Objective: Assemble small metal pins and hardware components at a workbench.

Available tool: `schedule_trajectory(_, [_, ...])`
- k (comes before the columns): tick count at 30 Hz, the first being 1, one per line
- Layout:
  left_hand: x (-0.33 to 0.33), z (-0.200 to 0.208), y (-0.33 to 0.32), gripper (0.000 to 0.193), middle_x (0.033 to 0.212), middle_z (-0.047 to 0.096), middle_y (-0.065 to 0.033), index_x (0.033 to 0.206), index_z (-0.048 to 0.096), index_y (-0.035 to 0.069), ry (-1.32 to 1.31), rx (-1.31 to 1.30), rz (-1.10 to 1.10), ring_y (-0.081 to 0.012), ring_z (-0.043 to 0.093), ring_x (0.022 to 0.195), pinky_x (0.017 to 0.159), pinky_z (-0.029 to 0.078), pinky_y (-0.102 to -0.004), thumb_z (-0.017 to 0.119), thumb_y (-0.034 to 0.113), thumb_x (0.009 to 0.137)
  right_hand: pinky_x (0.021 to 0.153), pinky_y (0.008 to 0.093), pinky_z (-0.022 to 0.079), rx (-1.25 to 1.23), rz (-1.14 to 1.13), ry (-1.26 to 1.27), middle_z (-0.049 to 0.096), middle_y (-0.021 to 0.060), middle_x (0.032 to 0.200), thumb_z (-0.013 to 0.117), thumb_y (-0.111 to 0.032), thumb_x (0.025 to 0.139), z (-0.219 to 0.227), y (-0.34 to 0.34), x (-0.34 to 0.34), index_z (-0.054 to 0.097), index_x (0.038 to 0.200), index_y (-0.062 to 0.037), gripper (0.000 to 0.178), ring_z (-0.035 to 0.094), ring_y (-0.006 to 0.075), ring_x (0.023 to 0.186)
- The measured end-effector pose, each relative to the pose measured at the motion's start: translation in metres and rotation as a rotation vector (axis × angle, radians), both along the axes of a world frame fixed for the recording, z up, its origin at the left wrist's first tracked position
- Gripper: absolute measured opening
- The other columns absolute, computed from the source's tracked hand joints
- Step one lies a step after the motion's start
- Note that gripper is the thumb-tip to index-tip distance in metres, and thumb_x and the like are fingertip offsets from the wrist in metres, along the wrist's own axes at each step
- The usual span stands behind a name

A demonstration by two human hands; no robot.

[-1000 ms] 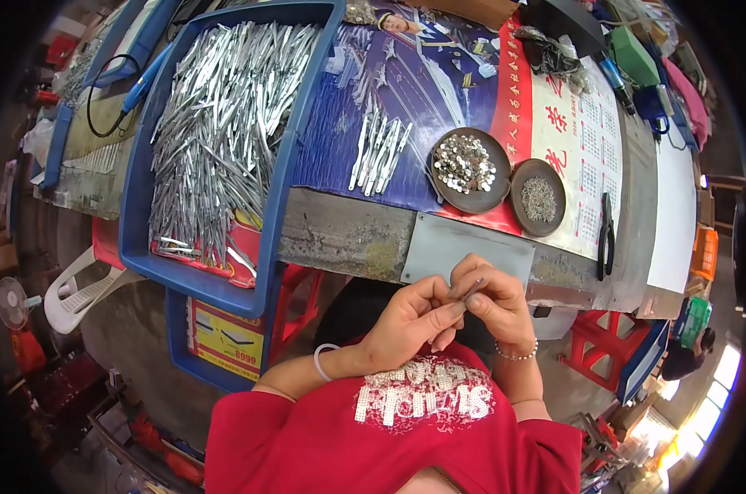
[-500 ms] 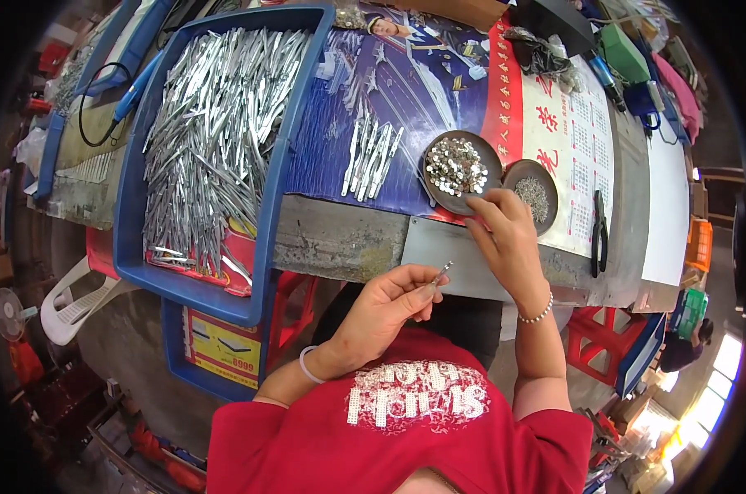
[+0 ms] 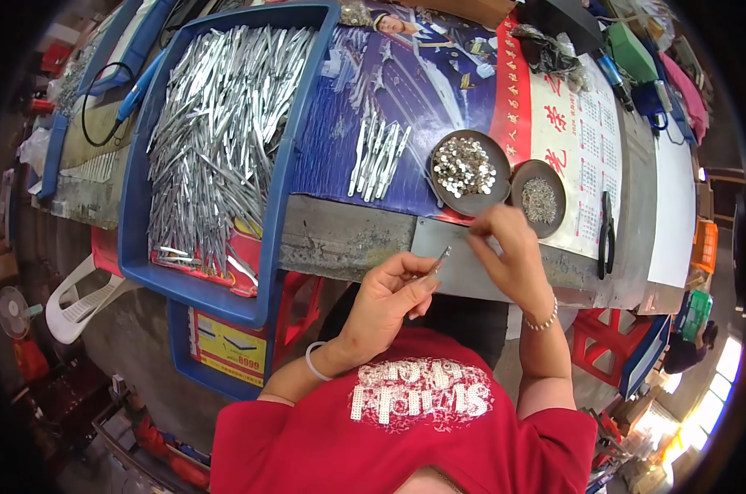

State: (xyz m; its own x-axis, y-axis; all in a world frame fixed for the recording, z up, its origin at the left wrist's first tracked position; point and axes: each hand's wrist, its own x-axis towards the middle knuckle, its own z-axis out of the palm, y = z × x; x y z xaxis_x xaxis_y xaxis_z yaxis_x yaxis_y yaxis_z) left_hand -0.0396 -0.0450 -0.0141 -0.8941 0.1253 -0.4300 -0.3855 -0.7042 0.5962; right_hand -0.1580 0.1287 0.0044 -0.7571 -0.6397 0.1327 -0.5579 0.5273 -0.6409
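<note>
In front of my chest my left hand [image 3: 389, 300] pinches a slim metal strip [image 3: 444, 257] between thumb and fingers, its tip pointing up and right. My right hand [image 3: 511, 253] hovers just right of that strip, below the dishes. Its thumb and index finger are drawn together; anything between them is too small to make out. Beyond it a round dark dish [image 3: 435, 183] holds small shiny discs [image 3: 465, 167]. A smaller dark dish [image 3: 556, 216] beside it holds tiny metal pieces [image 3: 539, 200]. Several similar strips [image 3: 378, 158] lie in a row left of the dishes.
A large blue tray [image 3: 275, 222] heaped with metal strips [image 3: 224, 123] stands at the left. Black-handled pliers [image 3: 606, 235] lie on the right of the poster-covered bench [image 3: 340, 239]. A red stool [image 3: 595, 342] and a white plastic chair [image 3: 80, 305] stand below.
My right hand has moved back from the edge of the disc dish toward my left hand, and its fingertips have come together. The left hand still holds the strip.
</note>
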Motion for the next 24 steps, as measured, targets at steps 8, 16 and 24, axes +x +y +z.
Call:
schedule_trajectory(8, [0.001, -0.006, 0.008, 0.022, 0.080, 0.055, 0.0018, 0.115, 0.056, 0.003, 0.064, -0.052, 0.018, -0.0036, 0.048, 0.068, 0.059, 0.038, -0.0175, 0.052, 0.009, 0.094, 0.066, 0.0310, 0.046, -0.376, -0.075, -0.282, 0.062, 0.0069, 0.078, 0.069, 0.003, 0.072, 0.006, -0.019, 0.053, 0.058, 0.081, -0.0037, 0.016, 0.059, 0.0223, 0.071])
schedule_trajectory(16, [0.002, 0.000, 0.012, 0.026, 0.088, 0.055, 0.0017, 0.120, 0.053, 0.002, 0.167, -0.102, 0.002, -0.0036, 0.048, 0.074, 0.066, 0.041, -0.0179, 0.051, 0.004, 0.094, 0.065, 0.0297, 0.047, -0.478, -0.136, -0.235, 0.062, 0.0086, 0.078, 0.069, 0.004, 0.073, 0.002, -0.020, 0.059, 0.058, 0.081, -0.0022, 0.015, 0.059, 0.0203, 0.071])
schedule_trajectory(24, [0.004, 0.000, 0.014, 0.026, 0.093, 0.051, -0.0002, 0.120, 0.053, 0.002, 0.355, -0.138, 0.009, -0.0043, 0.048, 0.074, 0.063, 0.041, -0.0175, 0.051, 0.001, 0.094, 0.064, 0.0278, 0.052, -1.109, -0.189, -1.158, 0.056, 0.0090, 0.085, 0.064, 0.005, 0.082, -0.011, -0.016, 0.061, 0.049, 0.083, -0.0003, 0.015, 0.058, 0.0168, 0.072])
